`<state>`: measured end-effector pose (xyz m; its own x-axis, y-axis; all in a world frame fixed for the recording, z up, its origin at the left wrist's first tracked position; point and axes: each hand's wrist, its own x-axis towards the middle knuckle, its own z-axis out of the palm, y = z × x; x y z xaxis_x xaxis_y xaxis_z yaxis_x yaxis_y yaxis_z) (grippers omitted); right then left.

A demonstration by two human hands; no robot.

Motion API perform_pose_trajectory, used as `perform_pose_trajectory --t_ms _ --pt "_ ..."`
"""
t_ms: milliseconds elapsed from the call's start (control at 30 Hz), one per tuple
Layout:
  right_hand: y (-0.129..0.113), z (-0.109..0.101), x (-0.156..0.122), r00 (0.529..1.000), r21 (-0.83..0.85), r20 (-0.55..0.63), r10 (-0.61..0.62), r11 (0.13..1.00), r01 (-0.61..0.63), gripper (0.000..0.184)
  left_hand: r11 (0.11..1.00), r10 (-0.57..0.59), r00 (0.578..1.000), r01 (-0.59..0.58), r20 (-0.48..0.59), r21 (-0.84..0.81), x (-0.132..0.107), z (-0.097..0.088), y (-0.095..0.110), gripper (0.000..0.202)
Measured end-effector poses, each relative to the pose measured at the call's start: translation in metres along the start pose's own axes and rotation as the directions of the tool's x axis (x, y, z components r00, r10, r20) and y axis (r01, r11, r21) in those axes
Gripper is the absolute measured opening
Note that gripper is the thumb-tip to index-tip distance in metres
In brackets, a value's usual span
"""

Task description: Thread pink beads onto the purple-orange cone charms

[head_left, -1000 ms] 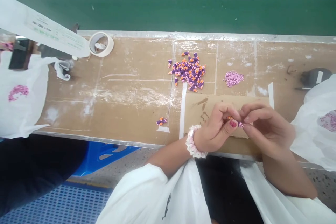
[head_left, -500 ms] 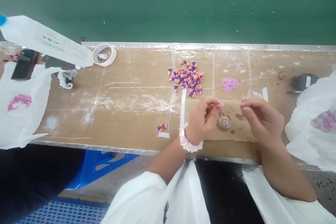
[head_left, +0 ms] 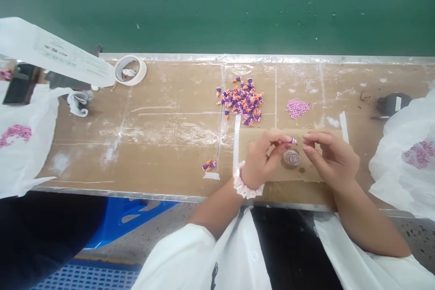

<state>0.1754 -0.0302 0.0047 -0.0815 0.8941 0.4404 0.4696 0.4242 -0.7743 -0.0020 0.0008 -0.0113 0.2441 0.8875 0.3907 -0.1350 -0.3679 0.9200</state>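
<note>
Blue stool (head_left: 113,223), speckled grey floor (head_left: 416,240)

Workshop, cardboard-covered bench (head_left: 170,154), masking tape roll (head_left: 141,72), piled small parts (head_left: 243,99)

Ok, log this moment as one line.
left hand: pinching purple piece | right hand: near piece, grip unclear | clear container: on brown sheet

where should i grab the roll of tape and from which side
Probably by the right-hand wall of the roll of tape, coming from above and the right, pinching the ring from inside and outside. It seems to lie flat with its hole facing up, and the white bottle crowds its left.
</note>
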Motion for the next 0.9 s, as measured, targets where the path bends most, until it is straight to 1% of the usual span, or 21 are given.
perform_pose_trajectory --t_ms 100,167,233,367,467,533,567,633,667,700,767,833,867,900 --pt "-0.002 0.0 -0.002 0.995 -0.008 -0.044 -0.092 0.996 0.092 0.036 0.999 -0.015 0.999 0.016 0.028 -0.033 -0.002 0.002 -0.001 0.008" --pt "-0.004 0.0 -0.002 0.989 -0.033 -0.06 -0.139 0.99 0.137 0.037 0.999 -0.029 0.998 0.03 0.05 -0.025 -0.003 0.003 -0.001 0.007" --pt "-0.005 0.0 -0.001 0.982 -0.046 -0.07 -0.176 0.984 0.173 0.036 1.0 -0.014 0.997 0.016 0.074 -0.022 -0.003 0.004 -0.001 0.008" --pt "-0.007 0.001 0.001 0.974 -0.031 -0.083 -0.21 0.978 0.208 0.033 0.997 0.063 0.992 -0.058 0.105 -0.051 -0.001 0.005 0.001 0.016" --pt "-0.008 0.002 0.0 0.972 -0.031 -0.08 -0.22 0.976 0.218 0.033 0.996 0.071 0.991 -0.064 0.113 -0.067 0.0 0.006 0.003 0.017" --pt "-0.007 0.003 0.0 0.97 -0.039 -0.082 -0.228 0.974 0.225 0.034 0.997 0.04 0.992 -0.032 0.122 -0.069 -0.001 0.006 0.004 0.014" --pt "-0.007 0.003 0.0 0.971 -0.049 -0.08 -0.227 0.973 0.223 0.033 0.998 0.006 0.993 0.002 0.117 -0.068 -0.001 0.006 0.004 0.011" --pt "-0.002 0.001 0.001 0.98 -0.108 -0.063 -0.187 0.978 0.179 0.031 0.988 -0.123 0.988 0.131 0.095 -0.087 0.001 0.004 0.003 0.005" --pt "0.001 0.0 0.002 0.988 -0.159 -0.051 -0.146 0.978 0.136 0.028 0.968 -0.216 0.974 0.223 0.068 -0.117 0.003 0.002 0.002 0.006" --pt "0.006 -0.002 0.004 0.995 -0.227 -0.032 -0.093 0.97 0.083 0.023 0.934 -0.315 0.948 0.317 0.036 -0.164 0.007 0.0 0.001 0.01" --pt "0.018 -0.006 0.007 0.999 -0.377 0.016 0.04 0.926 -0.031 0.015 0.843 -0.485 0.874 0.454 -0.042 -0.289 0.015 -0.007 -0.003 0.019" --pt "0.031 -0.01 0.009 0.986 -0.485 0.06 0.154 0.868 -0.106 0.016 0.766 -0.593 0.797 0.512 -0.117 -0.389 0.023 -0.014 -0.007 0.027" --pt "0.037 -0.011 0.009 0.978 -0.515 0.073 0.194 0.847 -0.13 0.017 0.744 -0.622 0.769 0.524 -0.145 -0.414 0.027 -0.018 -0.009 0.033" --pt "0.042 -0.011 0.01 0.972 -0.53 0.077 0.222 0.835 -0.148 0.019 0.738 -0.634 0.755 0.526 -0.169 -0.423 0.029 -0.021 -0.009 0.041"
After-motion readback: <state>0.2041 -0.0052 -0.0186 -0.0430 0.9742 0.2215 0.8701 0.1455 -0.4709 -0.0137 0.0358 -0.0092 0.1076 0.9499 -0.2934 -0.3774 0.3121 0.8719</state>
